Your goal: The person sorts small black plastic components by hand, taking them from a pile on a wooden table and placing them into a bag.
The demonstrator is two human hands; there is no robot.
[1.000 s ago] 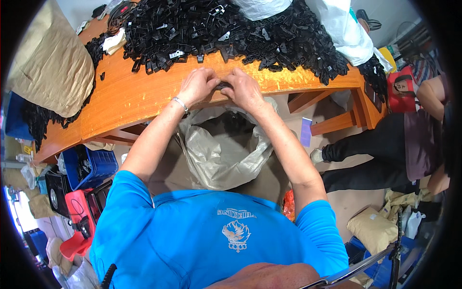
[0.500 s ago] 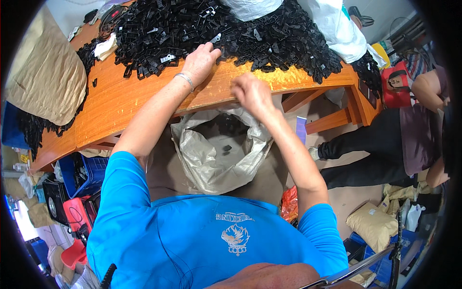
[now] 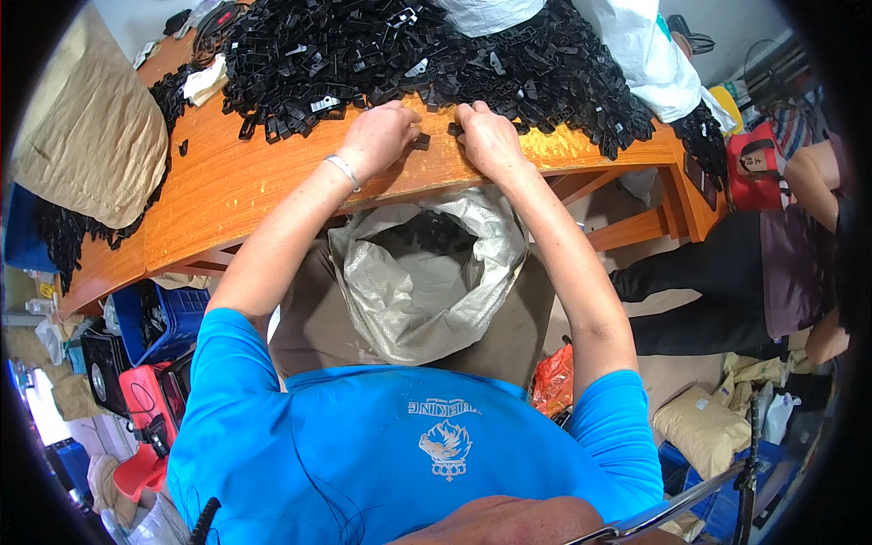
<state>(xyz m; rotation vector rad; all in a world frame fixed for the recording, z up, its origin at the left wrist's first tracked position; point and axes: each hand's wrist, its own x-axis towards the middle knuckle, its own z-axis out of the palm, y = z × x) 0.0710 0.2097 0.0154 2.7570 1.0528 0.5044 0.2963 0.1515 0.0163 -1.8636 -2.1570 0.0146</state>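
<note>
A large heap of small black plastic parts [image 3: 327, 54] lies on the wooden table [image 3: 209, 200]. At the heap's near edge my left hand [image 3: 381, 138] is closed, fingers curled, with a black plastic part [image 3: 421, 142] at its thumb. To the right, my right hand [image 3: 490, 141] pinches another black plastic part [image 3: 454, 129] between thumb and fingers. The fingertips are partly hidden. Below the table edge, in front of me, a whitish woven sack [image 3: 400, 318] stands with its mouth open and dark parts inside.
A brown paper sack [image 3: 86, 127] stands at the left, and white plastic bags [image 3: 649, 64] lie at the back right. Blue crates [image 3: 173, 322] sit under the table's left end. At the right stands another person [image 3: 790, 263] near a red bag [image 3: 756, 168].
My right hand has moved up from above the sack to the table by the heap. My left hand has drawn slightly back from the heap. Parts inside the sack's mouth are no longer seen falling.
</note>
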